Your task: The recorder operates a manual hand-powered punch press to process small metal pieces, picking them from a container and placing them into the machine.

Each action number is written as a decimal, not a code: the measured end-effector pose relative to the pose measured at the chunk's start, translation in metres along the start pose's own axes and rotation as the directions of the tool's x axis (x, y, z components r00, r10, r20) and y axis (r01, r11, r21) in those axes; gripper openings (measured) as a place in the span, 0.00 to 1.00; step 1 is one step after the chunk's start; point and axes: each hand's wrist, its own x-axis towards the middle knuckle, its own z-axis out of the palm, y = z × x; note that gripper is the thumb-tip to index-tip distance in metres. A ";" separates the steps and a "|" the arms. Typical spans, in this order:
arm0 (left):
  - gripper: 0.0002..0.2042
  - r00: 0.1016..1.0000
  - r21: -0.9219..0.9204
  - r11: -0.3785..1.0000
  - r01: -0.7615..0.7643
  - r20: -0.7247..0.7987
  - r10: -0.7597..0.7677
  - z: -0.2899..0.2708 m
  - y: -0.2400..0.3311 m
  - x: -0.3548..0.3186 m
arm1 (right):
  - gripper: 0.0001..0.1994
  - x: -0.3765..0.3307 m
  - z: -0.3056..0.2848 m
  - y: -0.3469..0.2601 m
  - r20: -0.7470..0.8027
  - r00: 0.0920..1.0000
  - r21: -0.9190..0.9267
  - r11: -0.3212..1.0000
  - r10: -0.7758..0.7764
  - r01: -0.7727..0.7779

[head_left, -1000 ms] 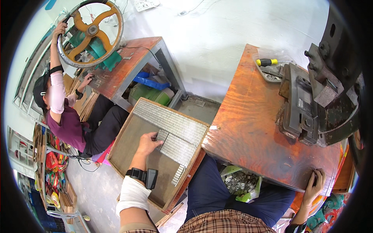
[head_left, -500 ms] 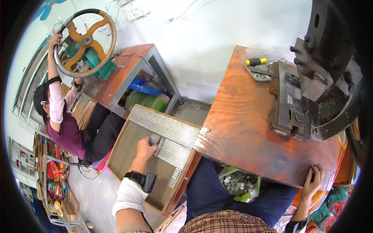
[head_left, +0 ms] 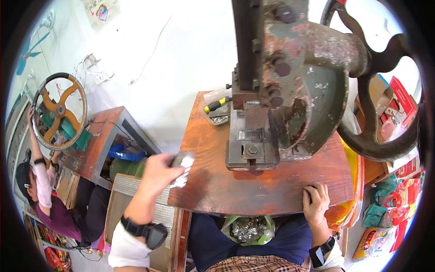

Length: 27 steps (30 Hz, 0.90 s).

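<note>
My left hand (head_left: 156, 177) is raised over the left edge of the wooden table (head_left: 208, 190). Its fingers are closed round a bundle of small shiny metal pieces (head_left: 183, 167), blurred by motion. My right hand (head_left: 315, 199) rests on the table's front edge, fingers loosely bent and holding nothing visible. Between and beyond the hands stands a heavy hand press (head_left: 290, 86), its metal die block (head_left: 252, 147) on the table top. Below my left forearm lies a shallow wooden tray (head_left: 111, 215) with rows of similar metal pieces (head_left: 162, 211), partly hidden by my arm.
A bag of metal pieces (head_left: 249, 229) sits between my legs. Behind the die block is a plastic container (head_left: 217, 119) with a yellow-black screwdriver (head_left: 215, 105). The press's large wheel (head_left: 376, 149) stands right. At left, another person (head_left: 50, 213) works at a second wheel (head_left: 60, 109).
My left hand has lifted the bundle of metal pieces from the tray and carried it right to the table's edge. The view has swung right toward the press. My right hand stays on the table.
</note>
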 end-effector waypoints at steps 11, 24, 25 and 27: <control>0.21 0.953 0.425 0.875 -0.233 -0.078 0.292 0.133 0.090 0.078 | 0.09 -0.003 -0.005 0.007 -0.049 0.998 0.063 0.997 -0.046 0.049; 0.11 0.919 -0.052 0.917 -0.395 -0.030 0.394 0.126 0.047 0.077 | 0.10 0.003 -0.006 0.005 -0.059 0.997 0.059 0.997 -0.046 0.050; 0.12 0.835 0.362 0.795 -0.487 -0.076 0.545 0.134 0.046 0.074 | 0.10 0.006 -0.007 0.004 -0.054 0.998 0.124 0.991 -0.045 0.051; 0.17 0.797 0.306 0.778 -0.548 -0.091 0.597 0.143 0.037 0.073 | 0.12 0.022 -0.002 -0.005 -0.042 0.996 0.277 0.956 -0.085 0.093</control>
